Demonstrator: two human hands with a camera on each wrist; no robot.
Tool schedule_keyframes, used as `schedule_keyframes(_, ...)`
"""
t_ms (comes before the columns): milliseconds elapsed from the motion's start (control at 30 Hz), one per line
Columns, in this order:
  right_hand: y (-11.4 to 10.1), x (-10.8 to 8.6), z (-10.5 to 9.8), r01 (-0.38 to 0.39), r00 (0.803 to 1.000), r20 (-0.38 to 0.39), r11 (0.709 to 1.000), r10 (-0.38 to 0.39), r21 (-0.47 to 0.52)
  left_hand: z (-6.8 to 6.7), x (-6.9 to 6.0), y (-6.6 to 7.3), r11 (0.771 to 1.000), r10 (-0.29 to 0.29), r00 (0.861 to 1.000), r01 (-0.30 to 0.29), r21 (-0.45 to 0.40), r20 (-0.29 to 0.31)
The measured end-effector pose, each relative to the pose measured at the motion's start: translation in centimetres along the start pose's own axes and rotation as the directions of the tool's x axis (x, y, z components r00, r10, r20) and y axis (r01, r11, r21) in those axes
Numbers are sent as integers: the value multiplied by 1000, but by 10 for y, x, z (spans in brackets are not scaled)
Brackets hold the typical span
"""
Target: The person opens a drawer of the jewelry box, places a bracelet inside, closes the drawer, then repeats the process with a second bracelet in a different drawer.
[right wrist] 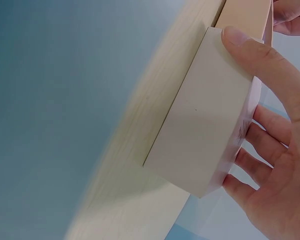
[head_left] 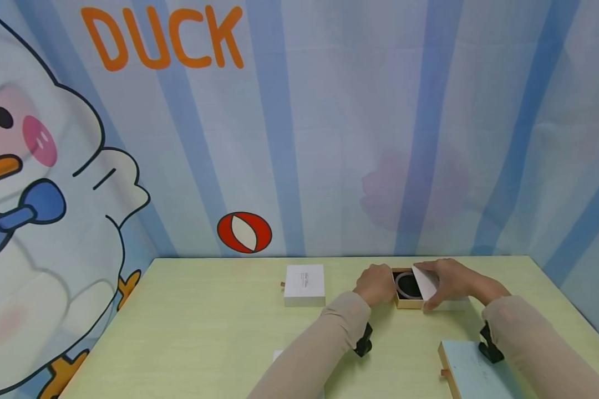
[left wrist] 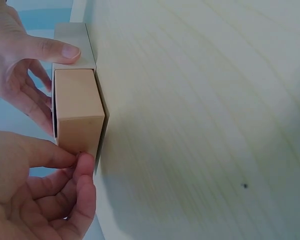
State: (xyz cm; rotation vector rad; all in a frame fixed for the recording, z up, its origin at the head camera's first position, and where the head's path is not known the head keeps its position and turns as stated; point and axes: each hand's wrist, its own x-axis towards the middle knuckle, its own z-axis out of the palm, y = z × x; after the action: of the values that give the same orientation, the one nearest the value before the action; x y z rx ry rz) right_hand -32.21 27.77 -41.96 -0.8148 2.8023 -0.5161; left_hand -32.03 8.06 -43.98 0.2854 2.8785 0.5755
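Note:
A drawer-style box lies at the back right of the table, its tan inner tray [head_left: 409,304] partly out of the white sleeve [head_left: 427,281]. A pale ring-shaped item [head_left: 398,284] shows in the tray against a black lining; its kind is unclear. My left hand [head_left: 375,284] is at the tray's left end. In the left wrist view, its thumb and fingertips pinch something small there, mostly hidden. My right hand [head_left: 454,279] grips the sleeve, thumb on the near side and fingers across the printed face, as the right wrist view shows.
A white box [head_left: 304,285] with a small brown tab stands left of the hands. At the front right, a light blue box [head_left: 479,368] with a brown tab lies partly under the right forearm. Another white thing [head_left: 277,354] is mostly hidden behind the left forearm.

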Motion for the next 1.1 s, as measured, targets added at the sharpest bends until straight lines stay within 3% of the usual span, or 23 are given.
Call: schedule_keyframes(1100,0,0,1,-26,1000,-3,1000,26,10,4,2,6,1000,-17,1000,17,-1,-8)
